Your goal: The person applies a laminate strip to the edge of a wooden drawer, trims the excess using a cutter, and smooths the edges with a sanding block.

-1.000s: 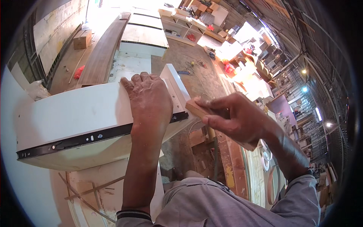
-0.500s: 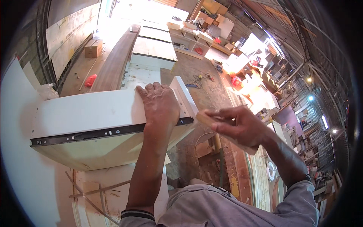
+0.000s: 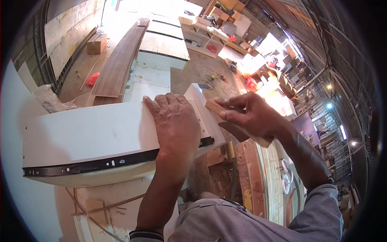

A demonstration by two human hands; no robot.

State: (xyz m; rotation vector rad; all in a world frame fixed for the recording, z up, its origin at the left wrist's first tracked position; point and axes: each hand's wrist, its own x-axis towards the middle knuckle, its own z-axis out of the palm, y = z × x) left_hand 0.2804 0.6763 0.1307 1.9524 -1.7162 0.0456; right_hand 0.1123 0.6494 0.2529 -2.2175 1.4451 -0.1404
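Observation:
A white drawer (image 3: 92,129) lies on its side in front of me, a black metal runner (image 3: 94,163) along its near edge. Over its upper edge my left hand (image 3: 177,123) is hooked, with the palm on the white face and the fingers bent over the far side. My right hand (image 3: 256,119) pinches a light-brown wooden block (image 3: 215,107) between thumb and fingers. The block's tip meets the outer edge of the drawer's end panel (image 3: 197,97). Part of the block is hidden in the palm.
Beyond the drawer stand white cabinets with dark edging (image 3: 163,44) and long brown boards (image 3: 117,60). Clear plastic wrap (image 3: 50,99) is at the left. Thin wood strips (image 3: 100,209) lie below the drawer. A cardboard box (image 3: 96,44) and power tools (image 3: 217,78) are on the floor.
My right hand with the wooden block has shifted up and slightly left along the end panel. The drawer appears tilted, its runner edge lower in view, and my left hand sits a little lower.

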